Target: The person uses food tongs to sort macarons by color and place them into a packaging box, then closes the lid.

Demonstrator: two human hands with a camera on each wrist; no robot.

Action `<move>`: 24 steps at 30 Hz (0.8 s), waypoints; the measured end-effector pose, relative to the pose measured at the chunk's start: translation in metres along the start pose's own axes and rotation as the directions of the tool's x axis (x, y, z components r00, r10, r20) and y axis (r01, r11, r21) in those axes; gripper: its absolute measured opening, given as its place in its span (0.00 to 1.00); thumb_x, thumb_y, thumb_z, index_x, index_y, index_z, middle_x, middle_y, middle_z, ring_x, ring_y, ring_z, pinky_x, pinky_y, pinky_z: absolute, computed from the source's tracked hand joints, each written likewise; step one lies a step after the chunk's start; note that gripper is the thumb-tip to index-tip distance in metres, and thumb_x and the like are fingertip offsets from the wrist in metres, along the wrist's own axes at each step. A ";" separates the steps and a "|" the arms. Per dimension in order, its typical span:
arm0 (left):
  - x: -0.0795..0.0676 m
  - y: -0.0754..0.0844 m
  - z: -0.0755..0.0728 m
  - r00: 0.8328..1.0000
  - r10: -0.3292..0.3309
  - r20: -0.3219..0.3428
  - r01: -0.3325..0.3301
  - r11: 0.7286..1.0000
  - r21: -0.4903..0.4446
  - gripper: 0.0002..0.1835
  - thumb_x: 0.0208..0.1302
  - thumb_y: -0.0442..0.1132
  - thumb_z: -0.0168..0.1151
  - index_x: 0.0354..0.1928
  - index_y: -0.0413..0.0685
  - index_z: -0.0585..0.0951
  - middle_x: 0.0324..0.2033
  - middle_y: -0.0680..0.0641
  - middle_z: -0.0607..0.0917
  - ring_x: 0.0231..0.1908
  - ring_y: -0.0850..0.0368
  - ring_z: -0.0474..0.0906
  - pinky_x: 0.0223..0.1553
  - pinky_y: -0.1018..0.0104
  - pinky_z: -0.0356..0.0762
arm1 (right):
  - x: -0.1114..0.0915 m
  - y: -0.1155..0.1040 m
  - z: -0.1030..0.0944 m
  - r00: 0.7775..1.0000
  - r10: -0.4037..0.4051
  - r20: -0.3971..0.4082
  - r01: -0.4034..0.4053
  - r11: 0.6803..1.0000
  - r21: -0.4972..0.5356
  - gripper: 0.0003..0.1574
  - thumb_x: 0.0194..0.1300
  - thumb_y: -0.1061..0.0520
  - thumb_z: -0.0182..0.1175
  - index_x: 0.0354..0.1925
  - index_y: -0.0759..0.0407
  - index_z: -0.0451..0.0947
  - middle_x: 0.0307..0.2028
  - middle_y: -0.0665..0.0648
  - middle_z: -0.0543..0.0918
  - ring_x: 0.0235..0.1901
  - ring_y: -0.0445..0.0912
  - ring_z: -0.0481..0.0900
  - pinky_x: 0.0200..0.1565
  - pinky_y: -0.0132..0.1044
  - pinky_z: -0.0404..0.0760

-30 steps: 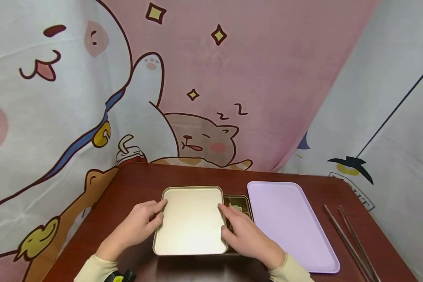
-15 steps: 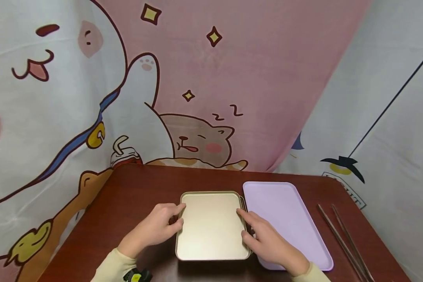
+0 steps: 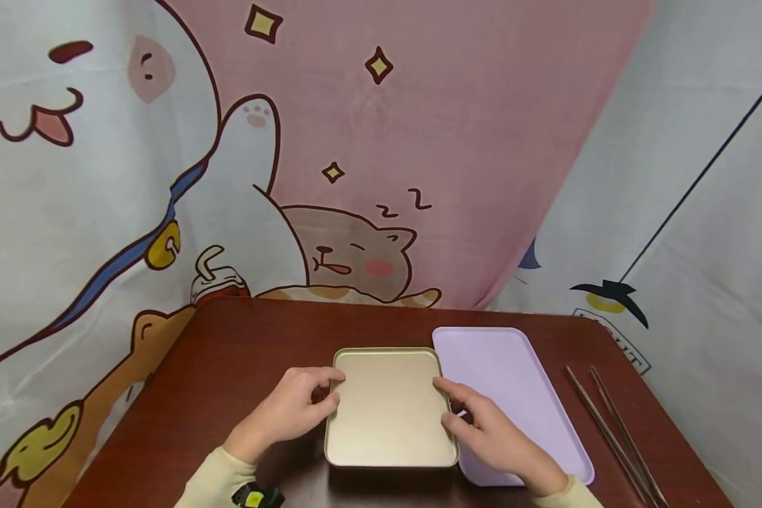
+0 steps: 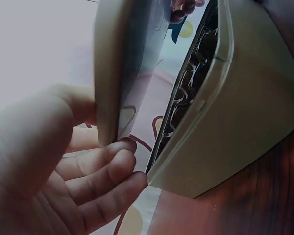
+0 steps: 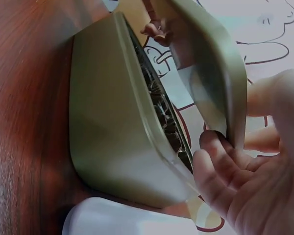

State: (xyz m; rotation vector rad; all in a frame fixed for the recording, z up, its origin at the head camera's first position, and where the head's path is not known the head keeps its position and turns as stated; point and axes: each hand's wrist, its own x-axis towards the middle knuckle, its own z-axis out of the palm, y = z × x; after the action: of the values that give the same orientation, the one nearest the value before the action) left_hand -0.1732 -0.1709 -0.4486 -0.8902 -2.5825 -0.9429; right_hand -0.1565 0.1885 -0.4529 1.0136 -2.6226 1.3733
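A gold metal lid (image 3: 390, 409) is held level just above a gold tin box (image 4: 235, 117), whose opening still shows as a gap in both wrist views. My left hand (image 3: 298, 406) holds the lid's left edge, and some fingertips lie under its rim beside the box's edge. On the opposite side, my right hand (image 3: 489, 427) grips the lid's right edge in the same manner, fingertips near the box rim. Inside the tin, shiny dark dividers (image 5: 161, 107) are partly visible. From the head view the lid hides nearly the whole box.
A lilac tray (image 3: 508, 374) lies to the right of the tin, partly behind my right hand. Beyond it, a pair of long metal tongs (image 3: 609, 430) rests on the dark red wooden table (image 3: 260, 339). A printed cloth (image 3: 482, 141) hangs behind.
Both hands carry the lid rightward and lower it over the tin box. The box's right part, with something green inside, was visible a second ago and is now covered in the head view.
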 end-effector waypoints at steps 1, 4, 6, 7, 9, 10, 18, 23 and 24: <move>-0.001 0.000 0.000 1.000 -0.005 -0.010 0.004 1.000 -0.011 0.10 0.66 0.33 0.66 0.48 0.44 0.88 0.36 0.54 0.89 0.32 0.69 0.80 0.35 0.70 0.82 | 0.000 0.000 -0.001 1.000 0.015 0.004 -0.015 0.999 0.033 0.29 0.78 0.63 0.56 0.72 0.72 0.69 0.44 0.56 0.82 0.39 0.35 0.78 0.39 0.33 0.82; -0.002 -0.002 -0.003 1.000 -0.010 -0.026 0.008 0.998 -0.054 0.09 0.72 0.31 0.62 0.46 0.49 0.88 0.40 0.55 0.90 0.38 0.66 0.83 0.40 0.66 0.83 | 0.002 -0.001 -0.005 0.999 0.033 0.014 -0.034 0.992 0.119 0.26 0.81 0.65 0.48 0.71 0.74 0.69 0.51 0.65 0.85 0.45 0.34 0.80 0.42 0.33 0.83; -0.003 -0.002 -0.006 1.000 0.001 -0.027 -0.003 0.997 -0.081 0.13 0.72 0.28 0.59 0.48 0.50 0.88 0.43 0.55 0.90 0.40 0.64 0.83 0.42 0.64 0.83 | 0.003 -0.001 -0.007 1.000 0.021 0.011 -0.022 0.988 0.153 0.26 0.80 0.68 0.45 0.70 0.75 0.70 0.57 0.70 0.83 0.50 0.34 0.80 0.45 0.33 0.84; -0.003 -0.003 -0.006 1.000 0.006 -0.024 -0.008 0.996 -0.087 0.14 0.71 0.27 0.58 0.49 0.49 0.88 0.42 0.55 0.89 0.40 0.64 0.83 0.42 0.64 0.84 | 0.004 0.000 -0.008 1.000 0.007 0.009 -0.008 0.986 0.164 0.26 0.79 0.70 0.44 0.70 0.76 0.70 0.61 0.71 0.81 0.52 0.35 0.80 0.46 0.33 0.84; -0.004 -0.003 -0.009 1.000 0.015 -0.011 -0.016 0.994 -0.109 0.16 0.67 0.24 0.60 0.50 0.49 0.87 0.40 0.55 0.88 0.36 0.65 0.80 0.37 0.66 0.83 | 0.005 0.000 -0.010 1.000 -0.009 0.003 0.008 0.983 0.182 0.26 0.76 0.73 0.46 0.69 0.76 0.71 0.57 0.71 0.83 0.50 0.36 0.82 0.45 0.32 0.85; -0.004 -0.003 -0.009 1.000 0.022 -0.006 -0.023 0.993 -0.117 0.18 0.64 0.24 0.61 0.51 0.48 0.87 0.38 0.56 0.87 0.34 0.66 0.79 0.34 0.66 0.82 | 0.005 -0.001 -0.011 1.000 -0.015 -0.003 0.015 0.982 0.188 0.26 0.75 0.74 0.48 0.68 0.75 0.72 0.54 0.69 0.85 0.48 0.36 0.83 0.44 0.32 0.85; -0.003 0.003 -0.014 0.995 0.068 -0.078 -0.076 0.991 -0.108 0.07 0.68 0.31 0.66 0.38 0.54 0.84 0.28 0.61 0.78 0.25 0.66 0.72 0.26 0.74 0.72 | 0.008 -0.009 -0.011 0.991 -0.060 -0.116 0.075 0.990 0.123 0.12 0.74 0.70 0.57 0.49 0.62 0.83 0.29 0.49 0.83 0.24 0.35 0.77 0.23 0.30 0.77; -0.002 0.009 -0.014 0.985 0.105 -0.137 -0.117 0.989 -0.086 0.08 0.75 0.36 0.62 0.35 0.57 0.82 0.30 0.61 0.77 0.29 0.69 0.69 0.27 0.71 0.72 | 0.011 -0.012 -0.009 0.968 -0.070 -0.240 0.065 0.997 -0.028 0.13 0.76 0.66 0.58 0.36 0.49 0.80 0.28 0.43 0.77 0.28 0.33 0.71 0.25 0.31 0.75; -0.002 0.010 -0.014 0.985 0.102 -0.139 -0.114 0.990 -0.084 0.08 0.76 0.37 0.61 0.35 0.57 0.82 0.31 0.61 0.77 0.29 0.69 0.69 0.27 0.71 0.73 | 0.012 -0.012 -0.009 0.963 -0.075 -0.260 0.064 0.997 -0.052 0.14 0.76 0.66 0.58 0.36 0.48 0.80 0.30 0.43 0.77 0.30 0.34 0.71 0.28 0.31 0.76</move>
State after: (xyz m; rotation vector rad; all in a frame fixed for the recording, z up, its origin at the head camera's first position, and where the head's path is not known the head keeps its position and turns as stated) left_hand -0.1656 -0.1747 -0.4341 -0.9459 -2.3695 -1.0600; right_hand -0.1616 0.1839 -0.4349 0.8438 -2.3911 1.3273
